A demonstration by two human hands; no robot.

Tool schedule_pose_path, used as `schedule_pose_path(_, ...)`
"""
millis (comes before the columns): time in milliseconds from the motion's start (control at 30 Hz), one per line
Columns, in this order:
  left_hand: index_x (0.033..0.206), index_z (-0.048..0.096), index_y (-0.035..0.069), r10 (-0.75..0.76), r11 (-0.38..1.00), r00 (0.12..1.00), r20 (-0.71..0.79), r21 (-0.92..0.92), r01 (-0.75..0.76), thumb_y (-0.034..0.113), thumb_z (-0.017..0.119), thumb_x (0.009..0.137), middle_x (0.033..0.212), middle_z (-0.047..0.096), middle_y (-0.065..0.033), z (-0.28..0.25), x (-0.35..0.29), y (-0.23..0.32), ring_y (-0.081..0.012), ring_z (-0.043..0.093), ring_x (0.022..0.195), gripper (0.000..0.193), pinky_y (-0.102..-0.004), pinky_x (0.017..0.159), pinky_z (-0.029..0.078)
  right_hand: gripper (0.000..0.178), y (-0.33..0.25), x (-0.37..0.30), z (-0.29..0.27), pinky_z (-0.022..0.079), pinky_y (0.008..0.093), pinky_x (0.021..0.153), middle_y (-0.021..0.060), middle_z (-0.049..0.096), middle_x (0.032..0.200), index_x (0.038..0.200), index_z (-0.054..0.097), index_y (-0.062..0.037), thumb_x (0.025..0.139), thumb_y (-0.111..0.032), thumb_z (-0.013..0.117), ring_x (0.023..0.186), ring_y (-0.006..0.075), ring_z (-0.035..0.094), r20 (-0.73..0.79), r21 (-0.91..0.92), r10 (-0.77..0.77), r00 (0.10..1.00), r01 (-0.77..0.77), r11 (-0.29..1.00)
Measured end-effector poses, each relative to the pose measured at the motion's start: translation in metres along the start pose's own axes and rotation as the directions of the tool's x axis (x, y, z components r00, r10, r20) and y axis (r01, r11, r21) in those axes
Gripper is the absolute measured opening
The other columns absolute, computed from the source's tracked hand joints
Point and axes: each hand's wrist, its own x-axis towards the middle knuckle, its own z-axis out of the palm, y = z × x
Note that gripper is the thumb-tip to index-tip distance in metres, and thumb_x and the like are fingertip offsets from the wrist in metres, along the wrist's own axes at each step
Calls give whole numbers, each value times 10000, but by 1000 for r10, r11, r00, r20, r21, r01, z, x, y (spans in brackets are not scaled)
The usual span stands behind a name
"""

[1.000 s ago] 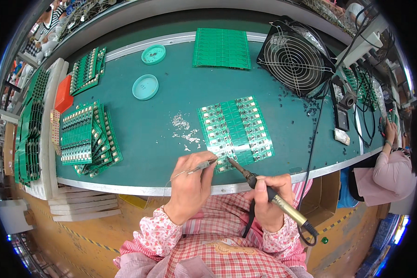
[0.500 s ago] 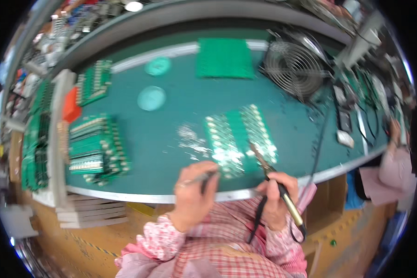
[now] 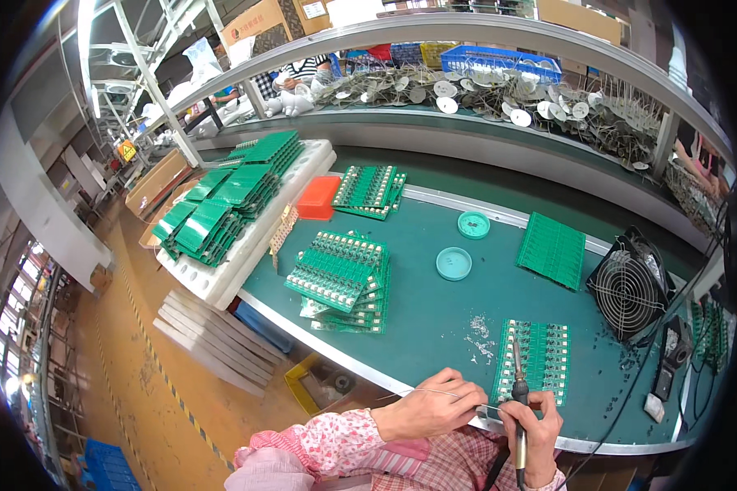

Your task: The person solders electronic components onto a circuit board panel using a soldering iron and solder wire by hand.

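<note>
My right hand (image 3: 536, 430) grips a soldering iron (image 3: 519, 389) like a pen, its tip pointing away from me over a green circuit board panel (image 3: 542, 360). Rows of small pale parts run along that panel, which lies flat near the table's front edge. My left hand (image 3: 436, 407) is closed on a thin strand of solder wire (image 3: 491, 407). One end of the strand reaches toward the right hand, and the other trails back over the left wrist. Both hands are at the panel's near edge.
Stacked circuit boards (image 3: 344, 282) and an orange box (image 3: 318, 198) lie left. Two round teal dishes (image 3: 454, 263) sit mid-table. A bare green panel (image 3: 552, 250) and a black fan (image 3: 628, 293) stand farther right. Wire clippings (image 3: 481, 337) litter the mat. White foam (image 3: 221, 278) carries more boards.
The view has swung left and up, shifting the table and hands rightward in the picture. My left hand has come closer to the right, which still holds the soldering iron.
</note>
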Motion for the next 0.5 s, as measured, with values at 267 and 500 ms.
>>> schedule_pose_path(267,1113,596,67,-192,979,981,-1,-64,192,57,714,787,1059,640,-58,21,0,-2,-268,608,935,346,-373,862,468,221,10,-6,18,451,367,729,78,557,832,901,738,-110,709,-11,786,821,255,552,-92,34,120,988,-117,993)
schedule_pose_path(500,1069,588,50,-196,974,976,-93,-137,182,101,697,877,997,635,-59,19,0,-2,-252,622,845,227,-360,793,456,243,7,-6,18,445,361,742,83,536,865,957,718,-104,741,-1,758,835,251,538,-119,58,125,985,-119,991)
